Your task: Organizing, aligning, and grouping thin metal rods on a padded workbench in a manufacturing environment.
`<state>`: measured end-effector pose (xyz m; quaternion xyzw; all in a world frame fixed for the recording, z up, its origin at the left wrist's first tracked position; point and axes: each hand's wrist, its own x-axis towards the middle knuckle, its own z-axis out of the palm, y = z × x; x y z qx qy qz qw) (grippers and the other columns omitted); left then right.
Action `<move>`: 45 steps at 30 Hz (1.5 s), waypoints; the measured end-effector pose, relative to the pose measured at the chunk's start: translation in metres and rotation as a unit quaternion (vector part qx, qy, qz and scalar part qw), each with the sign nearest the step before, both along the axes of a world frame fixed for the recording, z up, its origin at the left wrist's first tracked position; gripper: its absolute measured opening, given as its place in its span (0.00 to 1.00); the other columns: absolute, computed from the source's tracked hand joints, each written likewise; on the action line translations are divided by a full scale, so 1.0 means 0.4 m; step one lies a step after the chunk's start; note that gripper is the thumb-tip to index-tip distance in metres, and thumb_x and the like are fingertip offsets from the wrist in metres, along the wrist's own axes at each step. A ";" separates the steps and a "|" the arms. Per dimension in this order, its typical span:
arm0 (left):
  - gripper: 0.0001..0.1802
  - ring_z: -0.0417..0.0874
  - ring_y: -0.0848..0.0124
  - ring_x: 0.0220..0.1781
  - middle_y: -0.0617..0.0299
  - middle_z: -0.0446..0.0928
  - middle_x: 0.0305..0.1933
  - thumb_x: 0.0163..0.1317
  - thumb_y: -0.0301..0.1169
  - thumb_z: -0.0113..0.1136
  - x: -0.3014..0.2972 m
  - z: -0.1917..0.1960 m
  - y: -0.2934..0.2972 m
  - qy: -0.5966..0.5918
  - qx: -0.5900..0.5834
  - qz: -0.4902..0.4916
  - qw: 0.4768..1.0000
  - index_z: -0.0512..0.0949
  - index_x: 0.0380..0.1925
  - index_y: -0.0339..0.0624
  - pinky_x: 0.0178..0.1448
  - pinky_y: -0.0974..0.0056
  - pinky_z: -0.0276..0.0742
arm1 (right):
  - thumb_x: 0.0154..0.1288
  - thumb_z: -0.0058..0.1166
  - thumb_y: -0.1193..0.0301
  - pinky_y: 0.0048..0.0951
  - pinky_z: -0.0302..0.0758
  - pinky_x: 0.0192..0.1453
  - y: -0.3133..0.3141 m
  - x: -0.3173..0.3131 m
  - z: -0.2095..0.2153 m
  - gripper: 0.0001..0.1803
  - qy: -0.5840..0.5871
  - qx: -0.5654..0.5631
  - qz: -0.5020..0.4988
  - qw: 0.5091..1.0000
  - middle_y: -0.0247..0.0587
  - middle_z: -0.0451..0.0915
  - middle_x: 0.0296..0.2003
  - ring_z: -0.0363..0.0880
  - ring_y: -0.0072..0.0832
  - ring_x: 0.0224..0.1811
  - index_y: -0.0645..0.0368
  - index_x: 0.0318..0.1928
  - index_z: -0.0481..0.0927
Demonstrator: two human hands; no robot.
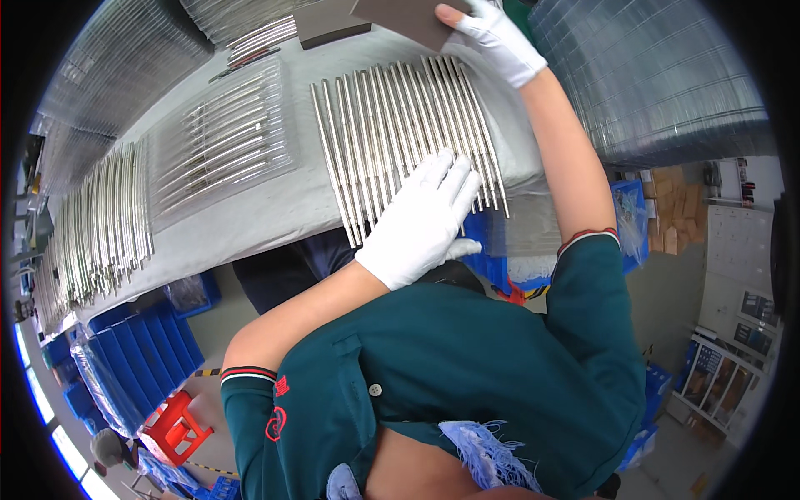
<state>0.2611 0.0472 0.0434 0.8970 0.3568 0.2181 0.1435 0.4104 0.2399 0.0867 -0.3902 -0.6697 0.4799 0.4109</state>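
A row of slim, silver, polished metal rods (408, 117) is laid side by side on the grey, cloth-covered tabletop (287, 196), directly beneath the white-gloved left hand (425, 217) and to the left of the white-gloved right hand (500, 42). The rods' long axes are roughly parallel, running from the far side toward the wearer, with the near ends inclined to the right. The left hand is placed palm down across the near ends, fingers extended and pointed away, thumb spread to the right; whether any rod is gripped cannot be told. The right arm is stretched far forward. By the right hand, its bare thumb exposed, a dark grey-brown flat panel (404, 21) is held beyond the rods; the panel is cut off by the upper edge of view, and its long axis cannot be established.
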 end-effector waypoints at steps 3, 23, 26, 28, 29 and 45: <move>0.41 0.64 0.49 0.68 0.45 0.66 0.63 0.49 0.42 0.69 0.006 -0.006 -0.001 0.025 0.015 0.008 1.000 0.66 0.60 0.29 0.74 0.52 0.57 | 0.64 0.59 0.58 0.27 0.66 0.64 0.025 -0.009 0.004 0.26 -0.195 0.136 -0.023 0.971 0.41 0.81 0.50 0.75 0.26 0.55 0.60 0.58 0.77; 0.28 0.69 0.46 0.63 0.37 0.70 0.56 0.54 0.32 0.56 0.127 -0.071 0.036 0.050 0.156 0.017 0.986 0.70 0.53 0.21 0.71 0.51 0.61 | 0.59 0.65 0.65 0.28 0.66 0.63 -0.025 0.033 0.014 0.38 0.172 -0.076 0.054 0.981 0.41 0.71 0.60 0.68 0.28 0.61 0.67 0.66 0.63; 0.29 0.69 0.45 0.63 0.36 0.70 0.57 0.55 0.34 0.57 0.126 -0.050 0.024 0.063 0.171 0.008 0.983 0.70 0.52 0.20 0.70 0.51 0.61 | 0.58 0.64 0.66 0.28 0.66 0.64 -0.061 0.110 0.018 0.39 0.114 0.043 -0.029 0.992 0.43 0.72 0.58 0.68 0.29 0.61 0.64 0.67 0.63; 0.32 0.69 0.46 0.62 0.37 0.70 0.57 0.55 0.38 0.59 0.111 -0.039 0.015 0.028 0.112 0.013 0.993 0.70 0.53 0.21 0.70 0.52 0.62 | 0.57 0.64 0.67 0.27 0.66 0.64 -0.130 0.113 0.047 0.38 0.042 0.057 -0.078 0.994 0.45 0.73 0.58 0.69 0.29 0.60 0.63 0.66 0.64; 0.32 0.69 0.46 0.62 0.37 0.70 0.57 0.55 0.38 0.59 0.105 -0.037 0.012 0.030 0.112 0.016 0.993 0.70 0.53 0.21 0.70 0.52 0.62 | 0.57 0.64 0.68 0.27 0.66 0.64 -0.152 0.119 0.055 0.37 -0.032 0.072 -0.130 0.988 0.46 0.74 0.58 0.70 0.30 0.60 0.62 0.66 0.65; 0.30 0.74 0.50 0.54 0.45 0.72 0.47 0.52 0.42 0.60 0.081 0.028 0.051 0.016 0.135 -0.045 0.990 0.71 0.47 0.26 0.61 0.55 0.70 | 0.61 0.58 0.75 0.27 0.65 0.67 -0.206 0.190 0.048 0.25 -0.185 0.002 0.058 0.981 0.36 0.76 0.58 0.71 0.26 0.61 0.58 0.61 0.74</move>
